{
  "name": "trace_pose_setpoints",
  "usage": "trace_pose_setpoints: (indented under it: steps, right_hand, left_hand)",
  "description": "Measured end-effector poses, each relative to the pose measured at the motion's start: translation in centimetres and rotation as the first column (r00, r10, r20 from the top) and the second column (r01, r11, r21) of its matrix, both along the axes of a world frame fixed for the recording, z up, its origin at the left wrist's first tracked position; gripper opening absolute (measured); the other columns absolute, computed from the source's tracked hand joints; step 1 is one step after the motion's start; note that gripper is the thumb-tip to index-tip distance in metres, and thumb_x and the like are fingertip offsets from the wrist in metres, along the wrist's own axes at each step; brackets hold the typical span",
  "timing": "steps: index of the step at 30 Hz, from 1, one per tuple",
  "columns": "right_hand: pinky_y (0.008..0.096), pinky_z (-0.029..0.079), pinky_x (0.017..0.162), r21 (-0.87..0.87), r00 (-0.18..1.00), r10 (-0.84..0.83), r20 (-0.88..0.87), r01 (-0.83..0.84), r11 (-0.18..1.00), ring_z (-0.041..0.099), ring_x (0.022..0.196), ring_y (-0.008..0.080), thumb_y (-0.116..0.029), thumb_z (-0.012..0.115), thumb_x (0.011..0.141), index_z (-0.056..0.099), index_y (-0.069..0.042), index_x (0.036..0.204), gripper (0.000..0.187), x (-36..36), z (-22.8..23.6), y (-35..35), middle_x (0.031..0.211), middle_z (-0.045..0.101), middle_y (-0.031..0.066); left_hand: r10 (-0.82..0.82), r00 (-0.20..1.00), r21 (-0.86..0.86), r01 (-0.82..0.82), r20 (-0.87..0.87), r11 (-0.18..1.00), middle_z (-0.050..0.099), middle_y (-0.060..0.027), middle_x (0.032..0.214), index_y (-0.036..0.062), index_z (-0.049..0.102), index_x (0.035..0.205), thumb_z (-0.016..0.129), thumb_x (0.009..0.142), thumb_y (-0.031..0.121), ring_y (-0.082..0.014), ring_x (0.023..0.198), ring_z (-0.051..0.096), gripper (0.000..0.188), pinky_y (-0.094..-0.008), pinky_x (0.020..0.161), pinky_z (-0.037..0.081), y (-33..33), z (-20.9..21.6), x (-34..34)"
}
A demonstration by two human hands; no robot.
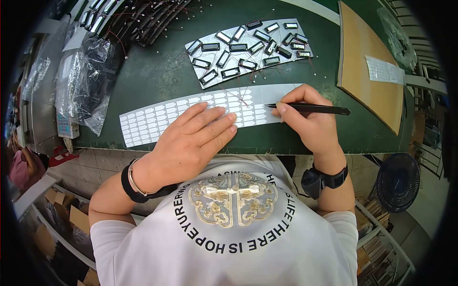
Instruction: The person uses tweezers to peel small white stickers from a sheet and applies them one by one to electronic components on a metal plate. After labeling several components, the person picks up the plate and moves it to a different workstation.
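Observation:
A long sheet of small white stickers (181, 107) lies along the near edge of the green table. My left hand (193, 136) rests flat on it, fingers spread, holding nothing. Black tweezers (320, 108) are pinched in my right hand (312, 119), their tips touching or just above the sticker rows near the sheet's right part. To the right of the remaining rows the backing is bare. Beyond the sheet sits a grey board (195, 53) bearing several small black rectangular parts (238, 47) with thin wires.
More black wired parts (148, 24) are piled at the back left. Beside them lie clear plastic bags (95, 71) over a device with a keypad (66, 125). A brown board (367, 62) stands at the right, and a black fan (398, 182) is below it.

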State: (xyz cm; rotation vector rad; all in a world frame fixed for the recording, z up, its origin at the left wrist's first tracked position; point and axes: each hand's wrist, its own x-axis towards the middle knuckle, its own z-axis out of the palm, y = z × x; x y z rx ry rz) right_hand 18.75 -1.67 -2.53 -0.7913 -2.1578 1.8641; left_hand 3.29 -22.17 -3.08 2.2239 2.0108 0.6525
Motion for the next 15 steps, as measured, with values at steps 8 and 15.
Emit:
trace_pose_setpoints:
  steps: [8, 15]
  right_hand:
    - [0.0219, 0.048, 0.063, -0.034, 0.998, -0.018, -0.053, 0.016, 0.999, 0.063, 0.072, 0.012, 0.0, 0.062, 0.082, 0.056, 0.002, 0.085, 0.007, 0.03, -0.13, 0.04, 0.079, 0.062, 0.0062]
    - [0.0221, 0.049, 0.063, -0.041, 1.0, 0.02, -0.012, -0.021, 0.999, 0.063, 0.071, 0.0119, -0.001, 0.063, 0.082, 0.056, 0.002, 0.085, 0.009, 0.07, 0.04, 0.34, 0.079, 0.062, 0.0069]
  left_hand:
    - [0.002, 0.999, 0.004, -0.002, 0.041, 1.0, 0.058, -0.0073, 0.119, 0.0042, 0.063, 0.106, 0.058, 0.073, 0.006, -0.0249, 0.11, 0.054, 0.034, -0.0423, 0.098, 0.04, -0.05, -0.38, -0.13]
    - [0.0, 0.999, -0.002, 0.0, 0.034, 1.0, 0.058, -0.0068, 0.119, 0.0045, 0.063, 0.106, 0.057, 0.073, 0.008, -0.0243, 0.11, 0.054, 0.034, -0.0413, 0.098, 0.04, -0.03, -0.45, -0.05]
